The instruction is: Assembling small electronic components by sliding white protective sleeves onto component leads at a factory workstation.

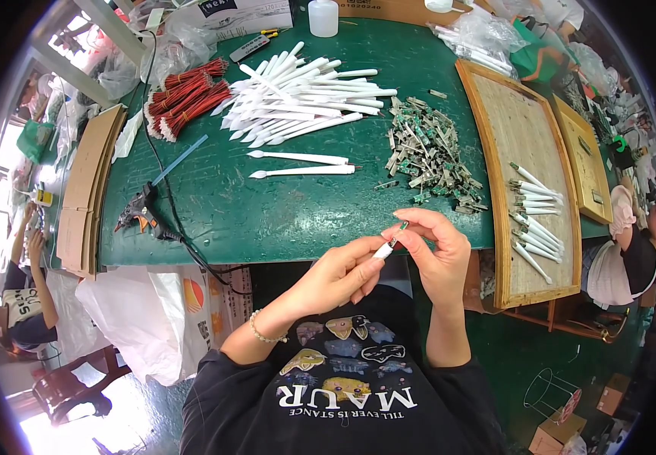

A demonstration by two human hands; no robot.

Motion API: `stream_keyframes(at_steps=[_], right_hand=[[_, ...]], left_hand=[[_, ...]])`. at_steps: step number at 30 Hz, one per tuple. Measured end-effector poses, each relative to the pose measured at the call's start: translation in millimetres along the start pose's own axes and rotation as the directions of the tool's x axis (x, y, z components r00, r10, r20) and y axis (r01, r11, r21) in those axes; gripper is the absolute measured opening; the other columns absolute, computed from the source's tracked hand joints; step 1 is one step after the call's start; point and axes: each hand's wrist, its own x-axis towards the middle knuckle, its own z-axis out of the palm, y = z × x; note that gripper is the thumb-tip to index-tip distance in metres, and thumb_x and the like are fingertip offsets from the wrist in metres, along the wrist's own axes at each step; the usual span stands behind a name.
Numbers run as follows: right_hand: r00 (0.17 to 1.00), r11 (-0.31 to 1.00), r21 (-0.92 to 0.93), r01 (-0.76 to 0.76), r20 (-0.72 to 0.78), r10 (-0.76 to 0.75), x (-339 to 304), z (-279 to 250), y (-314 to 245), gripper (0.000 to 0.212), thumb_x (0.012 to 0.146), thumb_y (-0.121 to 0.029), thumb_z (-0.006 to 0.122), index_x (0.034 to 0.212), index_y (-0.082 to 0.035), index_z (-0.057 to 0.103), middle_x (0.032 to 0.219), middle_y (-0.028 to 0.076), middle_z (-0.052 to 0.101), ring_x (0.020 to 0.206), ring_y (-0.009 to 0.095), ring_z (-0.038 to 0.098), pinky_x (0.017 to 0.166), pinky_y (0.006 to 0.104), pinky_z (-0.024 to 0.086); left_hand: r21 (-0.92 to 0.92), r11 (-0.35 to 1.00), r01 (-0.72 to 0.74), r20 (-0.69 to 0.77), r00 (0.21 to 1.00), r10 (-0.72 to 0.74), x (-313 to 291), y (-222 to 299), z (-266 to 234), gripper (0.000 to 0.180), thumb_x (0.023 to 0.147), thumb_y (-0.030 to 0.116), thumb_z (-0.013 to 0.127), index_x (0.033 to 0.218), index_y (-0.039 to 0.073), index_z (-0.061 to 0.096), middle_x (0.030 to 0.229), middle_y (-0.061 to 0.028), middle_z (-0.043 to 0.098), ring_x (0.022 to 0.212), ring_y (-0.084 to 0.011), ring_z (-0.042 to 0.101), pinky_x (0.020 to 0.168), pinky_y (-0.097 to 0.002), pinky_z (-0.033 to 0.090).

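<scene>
Just past the near edge of the green table, my left hand (334,274) is closed round a white plastic candle tube (382,251), its end sticking out towards the right. At that end my right hand (439,256) pinches a small green circuit board (403,226) between thumb and fingertips. Whether the board is inside the tube or only touching it, I cannot tell. Two white candle sticks (302,171) with pointed tips lie side by side ahead of my left hand. Beyond them is a large heap of similar candle sticks (305,95). Small metal-and-green circuit parts (433,155) are piled beyond my right hand.
A wooden-rimmed tray (537,296) at the right carries several white sticks. On the left lie a glue gun (144,215) with its cable, red wire bundles (191,98) and cardboard sheets (87,193). A white bottle (323,18) stands far back. Other people work at both sides.
</scene>
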Motion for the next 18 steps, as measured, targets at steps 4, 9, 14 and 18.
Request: stream_keyframes(at_steps=[4, 9, 14, 18], right_hand=[[1.000, 1.000, 0.007, -0.005, 0.018, 0.005, -1, -2, -1, 0.018, 0.086, -0.004, 0.061, 0.103, 0.003, 0.060, 0.082, 0.012, 0.068, 0.076, 0.015, 0.066, 0.069, 0.0246, 0.052], [0.998, 0.999, 0.028, -0.039, 0.042, 0.037, -2, -2, -5, 0.018, 0.087, -0.005, 0.060, 0.103, 0.003, 0.060, 0.083, 0.012, 0.068, 0.077, 0.016, 0.066, 0.066, 0.0242, 0.053], [0.998, 1.000, 0.006, -0.020, 0.059, 0.020, -2, -4, -8, 0.019, 0.088, -0.005, 0.059, 0.105, 0.003, 0.060, 0.083, 0.012, 0.067, 0.076, 0.015, 0.065, 0.066, 0.0235, 0.052], [0.992, 0.996, 0.041, 0.075, -0.104, -0.070, -2, -2, -4, 0.019, 0.089, -0.005, 0.058, 0.107, 0.002, 0.058, 0.083, 0.012, 0.067, 0.074, 0.011, 0.063, 0.065, 0.0219, 0.048]], left_hand=[[-0.154, 0.985, 0.077, 0.143, 0.988, -0.055, 0, -1, -7, 0.040, 0.099, 0.021, 0.038, 0.134, 0.001, 0.036, 0.062, -0.0003, 0.050, 0.048, -0.0051, 0.047, 0.043, -0.0175, 0.037], [-0.233, 0.969, 0.078, 0.218, 0.976, -0.027, 0, -2, -10, 0.038, 0.099, 0.019, 0.038, 0.133, 0.002, 0.035, 0.062, -0.0002, 0.050, 0.047, -0.0053, 0.047, 0.041, -0.0173, 0.038], [-0.267, 0.959, 0.095, 0.291, 0.957, -0.014, 3, -4, -10, 0.032, 0.099, 0.018, 0.038, 0.128, 0.004, 0.040, 0.060, -0.0024, 0.053, 0.044, -0.0058, 0.050, 0.039, -0.0178, 0.039], [-0.271, 0.957, 0.099, 0.272, 0.962, -0.022, 1, -4, -7, 0.030, 0.098, 0.017, 0.039, 0.124, 0.001, 0.038, 0.065, -0.0088, 0.056, 0.042, -0.0099, 0.050, 0.036, -0.0192, 0.037]])
